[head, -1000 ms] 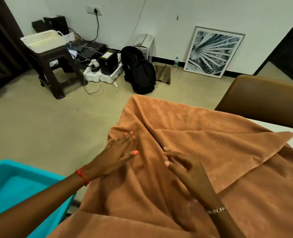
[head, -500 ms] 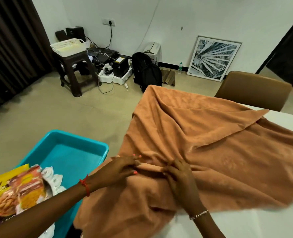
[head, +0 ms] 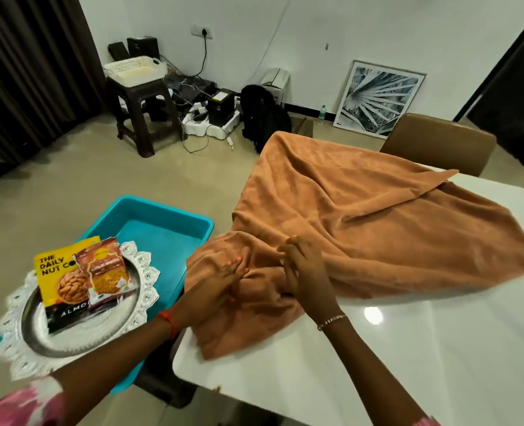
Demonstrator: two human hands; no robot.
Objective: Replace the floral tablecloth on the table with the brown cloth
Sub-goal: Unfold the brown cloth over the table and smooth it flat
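The cloth (head: 362, 229) lies bunched across the worktop (head: 408, 348) from 9 to 2 o'clock, its left part hanging over the edge. The left hand (head: 214, 287) and right hand (head: 307, 272) each hold a closed grip on a fold. An uneven pull could slide it toward the tub (head: 162, 229) at 9 o'clock. The worktop is white and glossy; a chair (head: 439, 142) stands at 1 o'clock.

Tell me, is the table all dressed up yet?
Not yet. No floral cloth shows on the white table, so that part looks done. Both hands, left and right, are bunching the brown cloth. It still lies crumpled, leaving much tabletop bare, so spreading remains.
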